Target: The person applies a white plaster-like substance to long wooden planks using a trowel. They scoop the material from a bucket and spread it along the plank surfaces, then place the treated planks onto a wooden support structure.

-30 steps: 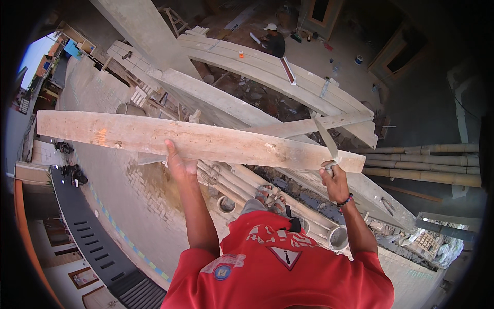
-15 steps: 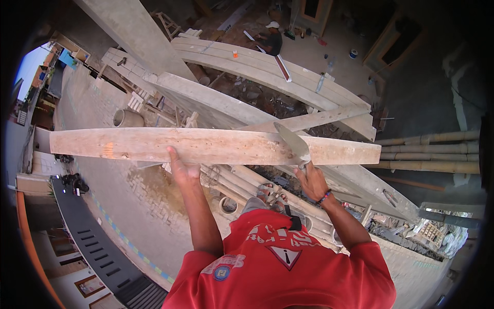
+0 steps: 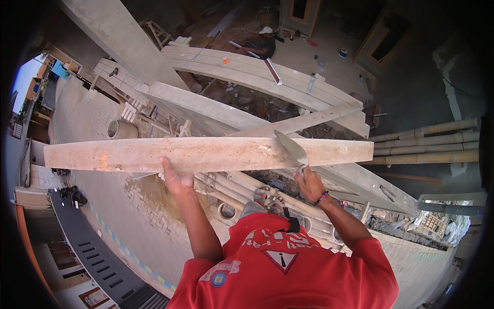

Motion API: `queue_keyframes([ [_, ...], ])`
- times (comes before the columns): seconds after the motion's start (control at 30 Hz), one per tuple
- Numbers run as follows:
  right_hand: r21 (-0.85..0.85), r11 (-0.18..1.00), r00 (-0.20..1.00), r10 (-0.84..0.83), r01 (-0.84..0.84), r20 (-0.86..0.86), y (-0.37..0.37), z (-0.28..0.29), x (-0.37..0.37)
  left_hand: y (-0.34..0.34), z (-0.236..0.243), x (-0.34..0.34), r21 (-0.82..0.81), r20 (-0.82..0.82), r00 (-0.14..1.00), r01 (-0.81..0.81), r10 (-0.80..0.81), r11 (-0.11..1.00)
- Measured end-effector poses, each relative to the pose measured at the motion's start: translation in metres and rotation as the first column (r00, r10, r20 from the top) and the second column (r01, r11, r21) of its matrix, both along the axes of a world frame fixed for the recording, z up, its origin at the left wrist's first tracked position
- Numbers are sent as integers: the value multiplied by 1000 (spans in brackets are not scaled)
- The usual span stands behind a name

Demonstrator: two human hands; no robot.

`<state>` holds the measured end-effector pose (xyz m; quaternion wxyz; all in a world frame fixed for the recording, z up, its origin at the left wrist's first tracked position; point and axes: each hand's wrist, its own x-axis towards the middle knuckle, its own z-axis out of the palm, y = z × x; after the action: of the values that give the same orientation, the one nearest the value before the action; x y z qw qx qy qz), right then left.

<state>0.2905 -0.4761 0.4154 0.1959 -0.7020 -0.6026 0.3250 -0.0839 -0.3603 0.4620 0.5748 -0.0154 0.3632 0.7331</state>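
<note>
Slanting from upper left to lower right: a concrete beam [image 3: 211, 106]. Held nearly level in front of it: a long pale board [image 3: 221, 153], grasped along the lower edge by the left hand [image 3: 178, 180], with the thumb on its face. Past its right end: bamboo poles [image 3: 437, 158]. Gripped by the handle in the right hand [image 3: 310, 185]: a trowel [image 3: 293, 151], with blade overlapping the board, contact impossible to tell.

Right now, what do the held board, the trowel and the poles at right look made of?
Board: likely wood, unpainted, with dark knot-like spots and pale smears. Trowel: dull grey blade, probably metal; handle mostly hidden by the right hand. Poles: probably bamboo, tan, faintly ringed.
</note>
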Motion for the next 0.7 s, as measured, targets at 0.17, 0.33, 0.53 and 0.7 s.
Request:
queue_keyframes([
  [0.17,-41,981,974,-192,189,-118,-3,-12,8,0,3,-9,-37,-84,996,-42,39,998],
  [0.33,3,973,970,-229,230,-81,-15,-23,11,3,20,-7,-151,-50,990,-137,131,979],
  [0.53,100,974,979,-202,205,-37,-16,-32,24,1,38,-5,-167,-31,986,-169,166,971],
  [0.7,88,919,923,-382,385,-49,-18,-48,61,-5,19,-51,-131,-44,987,-162,157,978],
])
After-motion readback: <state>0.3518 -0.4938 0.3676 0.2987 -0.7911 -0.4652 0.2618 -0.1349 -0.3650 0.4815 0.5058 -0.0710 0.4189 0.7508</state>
